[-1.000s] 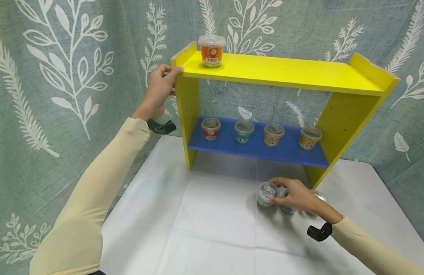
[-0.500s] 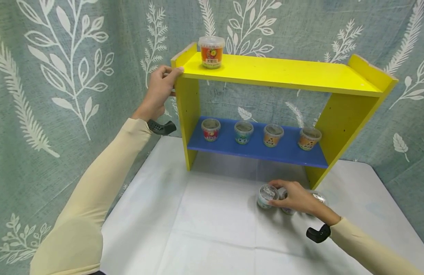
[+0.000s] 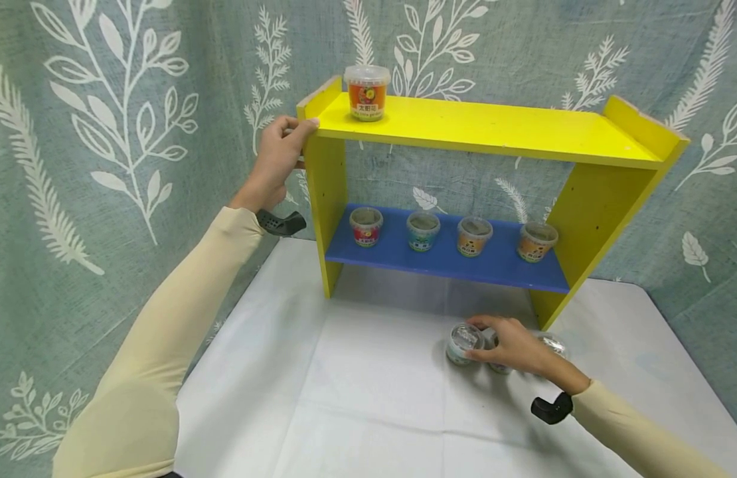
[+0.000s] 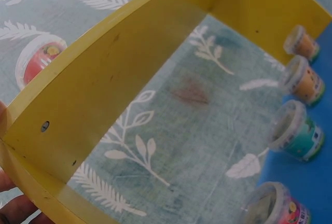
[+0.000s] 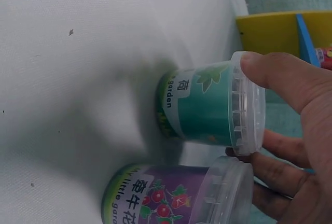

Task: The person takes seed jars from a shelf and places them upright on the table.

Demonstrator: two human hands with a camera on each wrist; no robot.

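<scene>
My left hand [image 3: 279, 156] grips the upper left corner of a yellow and blue shelf [image 3: 494, 129], thumb on the top board and fingers behind the side panel. Down on the white table, my right hand [image 3: 512, 344] pinches the lid rim of a teal-labelled lidded plastic cup [image 5: 205, 105] between thumb and fingers. That cup stands upright, close over its own shadow. Right beside it is a purple-labelled cup [image 5: 171, 195], partly behind the hand in the head view. Another clear-lidded cup [image 3: 552, 345] shows past the wrist, mostly hidden.
An orange-labelled cup [image 3: 367, 99] stands at the left end of the top board. Along the blue lower board stand several cups: red [image 3: 366, 232], teal [image 3: 422, 238] and orange-labelled [image 3: 473, 243]. A patterned green curtain [image 3: 165, 133] hangs behind the white table [image 3: 368, 385].
The head view has shifted very slightly. Both hands keep their holds, and the cups and shelf stay in place.
</scene>
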